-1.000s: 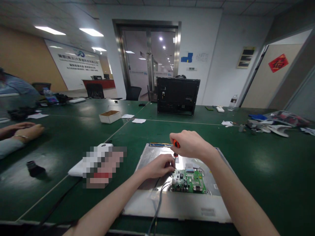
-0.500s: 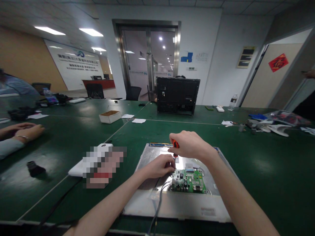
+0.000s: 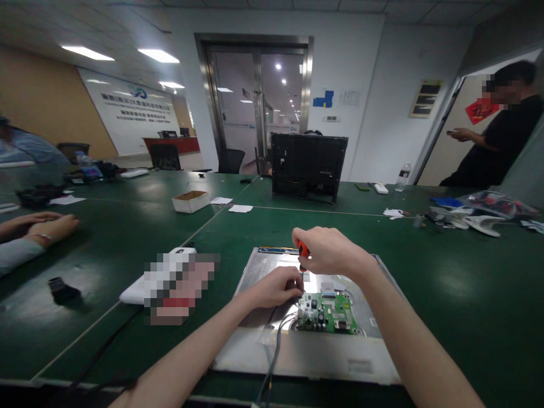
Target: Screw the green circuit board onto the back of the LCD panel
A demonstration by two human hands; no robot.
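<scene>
A silver metal panel [image 3: 314,354] lies flat on the green table before me, with a green circuit board [image 3: 335,311] on it. My right hand [image 3: 327,249] is wrapped round the red and black handle of a screwdriver [image 3: 303,249], held upright, its shaft pointing down at the board's upper left corner. My left hand [image 3: 283,286] rests beside that corner, fingers pinched round the lower shaft or something small there that I cannot make out. Grey cables [image 3: 276,354] run from the board's left side over the panel's near edge.
Left of the panel are a white device [image 3: 136,290] and a black piece [image 3: 63,290]. Farther back stand an open box [image 3: 191,202] and a black monitor housing [image 3: 308,167]. Another person's hands [image 3: 53,228] are at the left; a person [image 3: 514,136] stands at the right.
A person has come into view at the right, by the doorway. Both my hands stay in nearly the same place, the right one still round the screwdriver.
</scene>
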